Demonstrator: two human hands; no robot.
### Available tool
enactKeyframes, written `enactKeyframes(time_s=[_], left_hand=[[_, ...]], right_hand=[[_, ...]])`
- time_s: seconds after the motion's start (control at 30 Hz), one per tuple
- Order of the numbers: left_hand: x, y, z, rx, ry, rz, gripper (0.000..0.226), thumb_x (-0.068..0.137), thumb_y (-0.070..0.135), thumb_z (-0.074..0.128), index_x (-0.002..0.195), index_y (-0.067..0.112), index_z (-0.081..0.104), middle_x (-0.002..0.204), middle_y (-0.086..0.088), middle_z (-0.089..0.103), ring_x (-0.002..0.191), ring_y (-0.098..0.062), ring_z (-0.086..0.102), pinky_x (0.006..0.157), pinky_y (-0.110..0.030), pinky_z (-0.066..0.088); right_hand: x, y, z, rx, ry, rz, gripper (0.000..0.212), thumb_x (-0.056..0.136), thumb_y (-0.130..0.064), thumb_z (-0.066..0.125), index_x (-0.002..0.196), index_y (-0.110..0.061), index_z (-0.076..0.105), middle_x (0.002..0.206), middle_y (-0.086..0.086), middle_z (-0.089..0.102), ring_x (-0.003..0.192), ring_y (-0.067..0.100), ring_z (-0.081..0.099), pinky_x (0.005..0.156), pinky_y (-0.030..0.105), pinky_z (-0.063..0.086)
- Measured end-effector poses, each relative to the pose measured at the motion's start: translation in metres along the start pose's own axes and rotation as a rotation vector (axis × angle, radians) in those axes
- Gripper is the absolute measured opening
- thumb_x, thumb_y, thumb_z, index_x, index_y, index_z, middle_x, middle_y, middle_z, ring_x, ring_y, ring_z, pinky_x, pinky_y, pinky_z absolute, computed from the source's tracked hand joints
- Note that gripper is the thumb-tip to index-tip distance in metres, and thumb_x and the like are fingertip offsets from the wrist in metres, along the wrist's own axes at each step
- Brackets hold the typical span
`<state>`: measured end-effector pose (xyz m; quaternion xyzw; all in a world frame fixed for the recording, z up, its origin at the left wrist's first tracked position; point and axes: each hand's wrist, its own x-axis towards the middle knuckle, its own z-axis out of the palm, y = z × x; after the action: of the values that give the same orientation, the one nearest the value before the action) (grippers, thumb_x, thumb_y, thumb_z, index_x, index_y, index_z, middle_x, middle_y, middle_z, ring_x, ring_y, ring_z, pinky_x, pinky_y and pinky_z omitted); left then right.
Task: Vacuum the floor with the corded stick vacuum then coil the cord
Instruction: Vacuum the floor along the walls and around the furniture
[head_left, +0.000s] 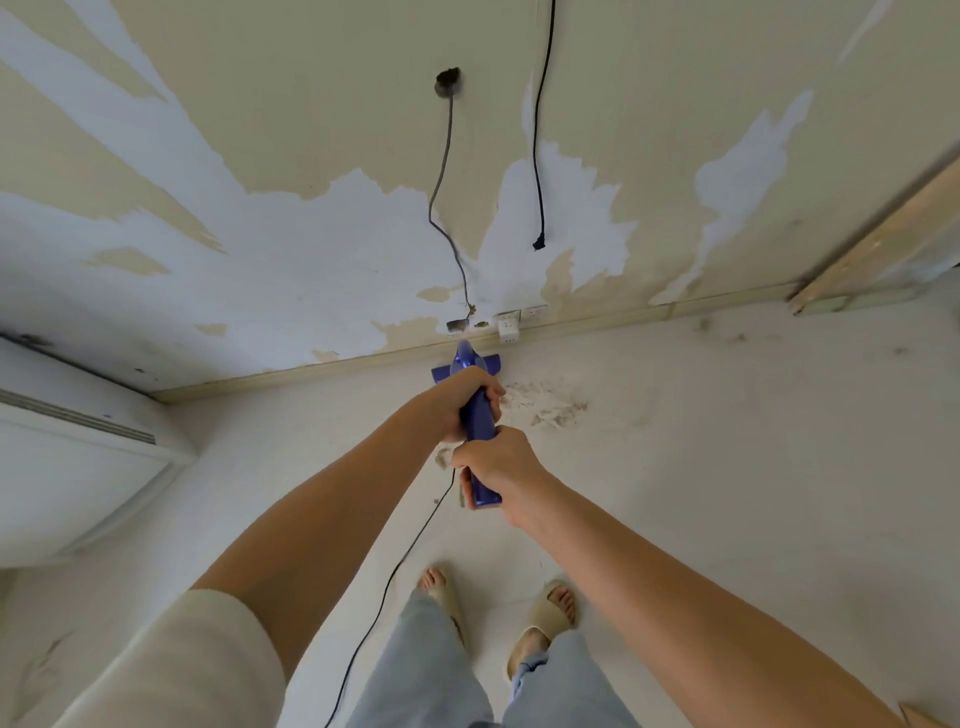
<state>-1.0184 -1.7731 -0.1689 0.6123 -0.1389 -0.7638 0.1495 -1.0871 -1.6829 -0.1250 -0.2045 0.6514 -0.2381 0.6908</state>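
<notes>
Both hands wrapped tight round blue plastic stick vacuum handle (479, 421): left hand (470, 402) further up, right hand (496, 462) nearer the end. Blue floor head (441, 371) down at the beige skirting board (363, 361), near white wall sockets (511, 325). Thin black cord (400, 561) trailing back over pale dusty floor (701, 441), left of sandalled feet (550, 618).

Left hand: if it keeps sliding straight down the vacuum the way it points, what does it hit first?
The left hand grips the blue stick vacuum ahead of the right hand. Straight on, it would likely meet the vacuum's floor head, which sits at the baseboard. Depth along the stick is unclear.
</notes>
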Motion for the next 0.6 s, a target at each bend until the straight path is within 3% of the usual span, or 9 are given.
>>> enactKeyframes(time_s=[0.23, 0.43, 0.6], left_hand=[[0.017, 0.03, 0.018, 0.038, 0.01, 0.036, 0.021, 0.087, -0.002, 0.046, 0.07, 0.012, 0.045, 0.052, 0.0, 0.042, 0.037, -0.01, 0.043, 0.041, -0.017, 0.041], [0.019, 0.021, 0.019, 0.034, -0.03, -0.003, 0.02, 0.086, -0.005, 0.046, 0.073, 0.011, 0.044, 0.051, -0.001, 0.043, 0.045, -0.011, 0.042, 0.049, -0.02, 0.041], [0.012, 0.0, 0.009, -0.028, -0.079, -0.054, 0.017, 0.088, -0.005, 0.048, 0.084, 0.011, 0.043, 0.05, 0.001, 0.042, 0.038, -0.008, 0.041, 0.042, -0.018, 0.043]], right_hand=[[0.015, -0.034, -0.026, -0.115, -0.046, -0.023, 0.013, 0.082, 0.005, 0.054, 0.073, -0.004, 0.05, 0.051, 0.011, 0.047, 0.029, 0.012, 0.043, 0.038, 0.018, 0.039], [0.013, -0.023, -0.028, -0.154, -0.017, 0.015, 0.013, 0.081, 0.006, 0.051, 0.075, -0.005, 0.049, 0.054, 0.009, 0.048, 0.036, 0.016, 0.043, 0.041, 0.023, 0.041], [0.002, -0.002, -0.015, -0.111, 0.04, 0.062, 0.017, 0.082, 0.005, 0.049, 0.093, -0.008, 0.046, 0.059, 0.007, 0.049, 0.03, 0.009, 0.041, 0.035, 0.016, 0.036]])
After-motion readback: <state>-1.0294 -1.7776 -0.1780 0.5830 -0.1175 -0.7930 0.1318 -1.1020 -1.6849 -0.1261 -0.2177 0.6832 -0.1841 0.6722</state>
